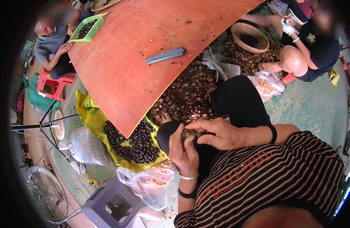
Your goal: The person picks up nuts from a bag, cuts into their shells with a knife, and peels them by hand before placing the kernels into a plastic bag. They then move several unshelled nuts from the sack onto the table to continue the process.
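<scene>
My left hand (183,151), with a silver bracelet and a black band at the wrist, pinches a small dark nut (188,133) that shows a yellowish patch. My right hand (222,133) meets it from the other side, thumb and forefinger closed at the nut. A dark, narrow thing shows between the right fingers; its kind I cannot make out. Both hands are above my lap. Left of my knee, many dark nuts (133,146) lie on a yellow sack (90,121). Clear plastic bags (154,190) with pale, peeled-looking nuts stand below them.
An orange-red tabletop (118,68) carries a grey-blue box cutter (165,56) and a green basket (92,28) of nuts. Broken shells (188,91) cover the floor. A grey stool (110,203) stands lower left. Two people sit nearby, one by a wicker basket (250,37).
</scene>
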